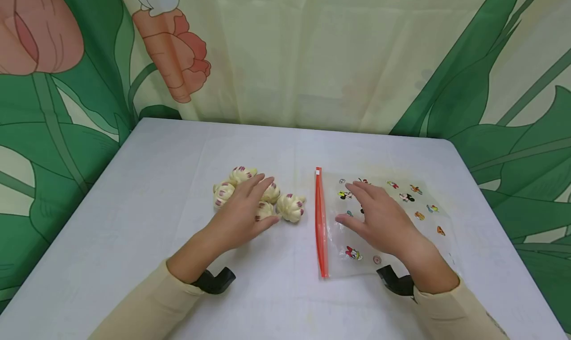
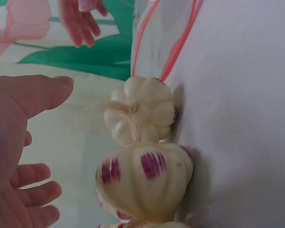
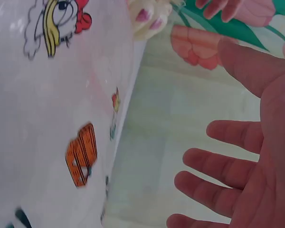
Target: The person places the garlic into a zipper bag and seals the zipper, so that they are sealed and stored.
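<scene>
Several cream garlic bulbs (image 1: 291,207) with purple marks lie grouped left of the table's middle. My left hand (image 1: 241,216) hovers over them with fingers extended, hiding part of the group. In the left wrist view, one garlic bulb (image 2: 145,180) shows close up, apart from the thumb and fingertips. To the right lies a flat, clear zip bag (image 1: 419,246) with cartoon prints and a red zip strip (image 1: 321,231) along its left edge. Above the bag is my right hand (image 1: 383,221), its fingers spread and holding nothing; the right wrist view shows the bag's surface (image 3: 42,114) beside them.
A white cloth covers the table (image 1: 111,270). Behind its far edge hangs a curtain (image 1: 303,57) printed with large leaves and flowers. A black wrist mount (image 1: 216,281) sits under the left wrist, and another black mount (image 1: 394,281) under the right.
</scene>
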Demonstrator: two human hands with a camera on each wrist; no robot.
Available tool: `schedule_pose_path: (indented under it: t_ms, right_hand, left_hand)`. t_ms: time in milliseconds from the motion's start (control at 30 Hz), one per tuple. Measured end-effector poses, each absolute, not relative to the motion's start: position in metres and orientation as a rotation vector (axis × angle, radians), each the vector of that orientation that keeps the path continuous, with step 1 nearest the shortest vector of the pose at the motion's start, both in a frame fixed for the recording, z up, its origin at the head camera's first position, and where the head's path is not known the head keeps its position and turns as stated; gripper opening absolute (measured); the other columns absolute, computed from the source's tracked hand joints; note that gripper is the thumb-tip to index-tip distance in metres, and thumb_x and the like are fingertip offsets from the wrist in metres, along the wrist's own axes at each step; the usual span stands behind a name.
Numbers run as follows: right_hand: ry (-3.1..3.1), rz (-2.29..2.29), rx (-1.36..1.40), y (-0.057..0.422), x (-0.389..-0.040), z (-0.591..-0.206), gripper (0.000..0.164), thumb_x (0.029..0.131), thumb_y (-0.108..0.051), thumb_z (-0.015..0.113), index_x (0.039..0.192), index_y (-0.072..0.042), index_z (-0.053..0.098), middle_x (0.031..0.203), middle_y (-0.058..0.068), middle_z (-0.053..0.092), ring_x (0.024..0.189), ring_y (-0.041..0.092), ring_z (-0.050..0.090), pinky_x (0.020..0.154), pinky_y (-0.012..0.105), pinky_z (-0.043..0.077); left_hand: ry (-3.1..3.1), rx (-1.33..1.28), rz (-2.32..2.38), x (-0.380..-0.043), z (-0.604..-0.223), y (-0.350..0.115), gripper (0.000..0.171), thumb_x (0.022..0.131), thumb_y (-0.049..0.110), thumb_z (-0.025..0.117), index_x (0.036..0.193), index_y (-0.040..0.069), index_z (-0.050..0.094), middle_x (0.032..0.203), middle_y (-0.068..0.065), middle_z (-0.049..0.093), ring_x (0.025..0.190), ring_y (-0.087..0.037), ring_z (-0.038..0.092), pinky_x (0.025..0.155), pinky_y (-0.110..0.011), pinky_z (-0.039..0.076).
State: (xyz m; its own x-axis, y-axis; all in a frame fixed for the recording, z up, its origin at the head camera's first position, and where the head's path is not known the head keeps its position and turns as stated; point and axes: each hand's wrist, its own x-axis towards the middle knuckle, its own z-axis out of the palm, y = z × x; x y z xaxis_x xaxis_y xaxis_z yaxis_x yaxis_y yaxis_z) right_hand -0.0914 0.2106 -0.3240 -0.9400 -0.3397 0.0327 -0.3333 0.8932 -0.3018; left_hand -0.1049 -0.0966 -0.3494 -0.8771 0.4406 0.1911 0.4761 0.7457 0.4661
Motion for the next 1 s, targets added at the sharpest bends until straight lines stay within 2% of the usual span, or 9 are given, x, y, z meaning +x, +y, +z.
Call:
schedule_pose_path:
  t_ms: [167,333,633,1000]
  right_hand:
    - [2.998,-0.478,-0.564,0.2,-0.096,-0.331,0.072,0.092,-0.041,0.071,0.148,-0.004,0.046,0.148,0.021,0.045,0.136,0.042,0.039,0.105,0.062,0.037]
    - [2.962,-0.478,-0.565,0.191,-0.101,-0.336,0.073,0.091,-0.043,0.071,0.148,-0.005,0.047,0.149,0.02,0.044,0.136,0.042,0.039,0.102,0.062,0.04]
    - [2.957,-0.436,-0.611,0.179,-0.108,-0.343,0.068,0.091,-0.042,0.072,0.145,-0.006,0.052,0.144,0.021,0.049,0.131,0.043,0.045,0.099,0.062,0.043]
    - [2.961,-0.302,-0.565,0.169,-0.114,-0.354,0.07,0.086,-0.047,0.075,0.141,-0.009,0.057,0.138,0.02,0.054,0.127,0.04,0.049,0.095,0.06,0.047]
  left_hand:
    - [-2.926,-0.771,-0.847,-0.11,-0.351,-0.089,0.075,0.088,0.028,0.079,0.151,0.009,0.042,0.153,-0.018,0.038,0.139,-0.035,0.04,0.102,-0.049,0.046]
    - [-2.96,-0.796,-0.849,-0.115,-0.354,-0.081,0.073,0.088,0.026,0.08,0.15,0.012,0.043,0.153,-0.017,0.039,0.138,-0.035,0.042,0.101,-0.048,0.046]
    - [-2.976,-0.834,-0.808,-0.126,-0.358,-0.066,0.067,0.087,0.025,0.08,0.145,0.011,0.05,0.149,-0.015,0.044,0.134,-0.034,0.045,0.104,-0.046,0.044]
    - [-3.031,-0.856,-0.813,-0.135,-0.364,-0.055,0.066,0.087,0.025,0.08,0.145,0.01,0.051,0.147,-0.015,0.047,0.133,-0.031,0.047,0.106,-0.042,0.043]
